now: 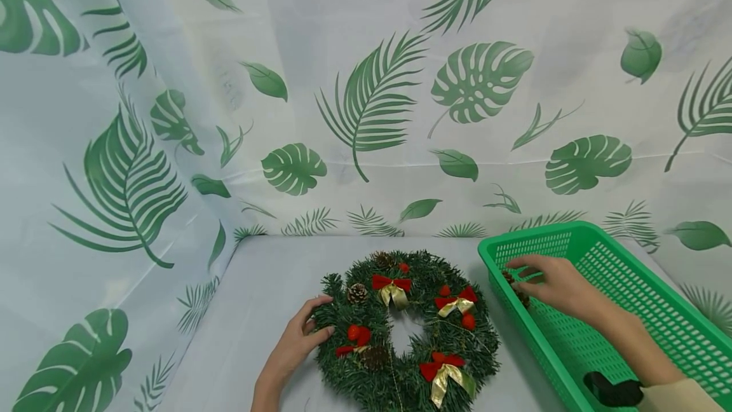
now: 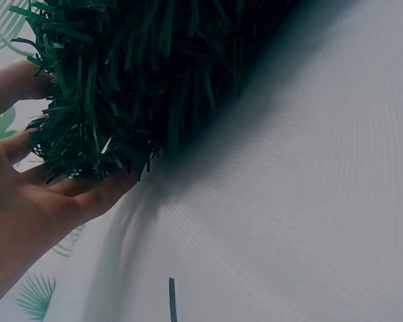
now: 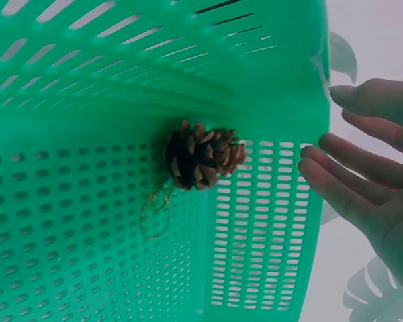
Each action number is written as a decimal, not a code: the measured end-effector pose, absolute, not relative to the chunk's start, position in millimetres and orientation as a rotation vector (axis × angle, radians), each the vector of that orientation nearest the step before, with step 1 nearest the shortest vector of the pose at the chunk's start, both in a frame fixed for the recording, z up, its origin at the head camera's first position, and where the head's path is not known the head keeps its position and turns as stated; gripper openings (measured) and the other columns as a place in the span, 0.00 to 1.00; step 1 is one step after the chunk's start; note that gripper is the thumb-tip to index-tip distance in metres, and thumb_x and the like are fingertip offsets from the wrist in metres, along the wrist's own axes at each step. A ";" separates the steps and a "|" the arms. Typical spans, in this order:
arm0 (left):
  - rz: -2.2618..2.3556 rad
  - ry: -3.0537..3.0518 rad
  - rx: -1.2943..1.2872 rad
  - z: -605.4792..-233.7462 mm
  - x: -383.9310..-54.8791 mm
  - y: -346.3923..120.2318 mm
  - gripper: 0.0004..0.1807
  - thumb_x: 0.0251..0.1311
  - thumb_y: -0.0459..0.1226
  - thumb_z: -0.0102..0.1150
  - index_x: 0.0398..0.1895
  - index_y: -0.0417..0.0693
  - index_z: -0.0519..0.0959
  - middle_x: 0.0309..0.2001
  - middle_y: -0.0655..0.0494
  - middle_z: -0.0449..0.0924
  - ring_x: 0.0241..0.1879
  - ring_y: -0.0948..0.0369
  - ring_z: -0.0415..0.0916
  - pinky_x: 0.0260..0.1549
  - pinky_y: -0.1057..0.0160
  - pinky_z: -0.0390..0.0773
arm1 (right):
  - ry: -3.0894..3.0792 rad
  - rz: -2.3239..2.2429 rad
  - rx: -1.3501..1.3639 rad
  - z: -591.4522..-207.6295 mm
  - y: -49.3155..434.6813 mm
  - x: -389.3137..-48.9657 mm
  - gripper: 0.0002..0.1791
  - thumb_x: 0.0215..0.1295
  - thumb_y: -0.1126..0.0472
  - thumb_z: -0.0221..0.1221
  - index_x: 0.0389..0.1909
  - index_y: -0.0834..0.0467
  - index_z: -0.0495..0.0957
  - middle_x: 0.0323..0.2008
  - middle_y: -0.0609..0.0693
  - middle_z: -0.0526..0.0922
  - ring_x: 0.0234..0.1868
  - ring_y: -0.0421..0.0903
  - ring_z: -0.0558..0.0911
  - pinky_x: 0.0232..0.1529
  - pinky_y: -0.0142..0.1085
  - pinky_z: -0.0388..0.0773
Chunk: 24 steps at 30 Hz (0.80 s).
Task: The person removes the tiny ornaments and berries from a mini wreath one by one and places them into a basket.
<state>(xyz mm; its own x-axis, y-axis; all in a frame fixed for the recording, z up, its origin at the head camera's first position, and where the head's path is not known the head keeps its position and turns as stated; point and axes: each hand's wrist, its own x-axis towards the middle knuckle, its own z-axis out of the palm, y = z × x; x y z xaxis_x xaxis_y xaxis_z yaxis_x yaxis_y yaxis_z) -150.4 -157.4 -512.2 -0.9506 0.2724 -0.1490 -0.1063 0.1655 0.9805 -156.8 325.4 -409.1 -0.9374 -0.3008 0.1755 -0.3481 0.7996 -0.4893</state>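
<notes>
A green artificial Christmas wreath [image 1: 337, 374] lies on the white surface, dressed with red-and-gold bows [image 1: 452, 301], red berries and pine cones [image 1: 357, 293]. The left hand [image 1: 297, 339] holds its left edge; in the left wrist view, the fingers [image 2: 111, 194] bend round the green needles [image 2: 121, 80]. Over the near left part of a green plastic basket [image 1: 617, 253] is the right hand [image 1: 551, 285], fingers spread and holding nothing. Pine cones [image 3: 200, 157] with a gold loop of string [image 3: 154, 221] sit in the basket below, apart from that hand in the right wrist view.
The basket has slotted walls and stands right of the wreath. A white sheet [image 1: 389, 113] printed with green leaves hangs behind and at the left. A black strap [image 1: 614, 391] is at the right wrist, beside a pale sleeve [image 1: 680, 397].
</notes>
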 end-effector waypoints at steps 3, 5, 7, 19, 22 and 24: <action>1.852 2.157 0.159 -512.6 -150.3 -157.4 0.33 0.66 0.43 0.67 0.73 0.57 0.69 0.82 0.41 0.45 0.77 0.28 0.43 0.69 0.28 0.55 | -2.885 0.808 0.534 -406.0 322.0 -157.9 0.18 0.62 0.69 0.69 0.53 0.65 0.84 0.49 0.62 0.87 0.44 0.60 0.88 0.39 0.40 0.85; 1.855 2.157 0.158 -512.6 -150.2 -157.5 0.33 0.66 0.43 0.67 0.73 0.57 0.69 0.82 0.42 0.46 0.77 0.29 0.43 0.69 0.28 0.54 | -2.879 0.796 0.541 -404.5 319.7 -159.3 0.18 0.62 0.68 0.69 0.53 0.64 0.84 0.48 0.62 0.87 0.44 0.60 0.88 0.39 0.40 0.85; 1.858 2.156 0.159 -512.3 -149.8 -157.8 0.33 0.67 0.43 0.67 0.74 0.57 0.69 0.82 0.42 0.45 0.77 0.28 0.43 0.69 0.28 0.54 | -2.873 0.790 0.550 -403.1 317.3 -161.1 0.17 0.62 0.68 0.69 0.53 0.64 0.84 0.48 0.62 0.88 0.43 0.60 0.88 0.38 0.39 0.85; 1.852 2.150 0.169 -510.2 -149.3 -158.1 0.33 0.67 0.43 0.66 0.74 0.56 0.68 0.83 0.41 0.43 0.76 0.26 0.41 0.68 0.27 0.54 | -2.872 0.772 0.584 -395.6 306.1 -167.5 0.18 0.63 0.67 0.68 0.54 0.64 0.84 0.49 0.61 0.87 0.43 0.57 0.89 0.38 0.42 0.85; 1.851 2.148 0.170 -510.5 -149.4 -158.5 0.33 0.67 0.43 0.66 0.75 0.56 0.68 0.83 0.41 0.43 0.76 0.25 0.41 0.68 0.27 0.54 | -2.860 0.763 0.598 -394.1 303.2 -168.3 0.18 0.62 0.68 0.68 0.54 0.65 0.84 0.50 0.62 0.87 0.44 0.58 0.89 0.39 0.43 0.86; 1.851 2.145 0.172 -511.0 -149.5 -158.7 0.34 0.67 0.43 0.66 0.75 0.55 0.68 0.83 0.41 0.43 0.76 0.25 0.40 0.68 0.26 0.54 | -2.853 0.760 0.607 -393.4 301.5 -169.0 0.18 0.62 0.68 0.69 0.54 0.65 0.84 0.50 0.62 0.87 0.44 0.58 0.89 0.38 0.41 0.85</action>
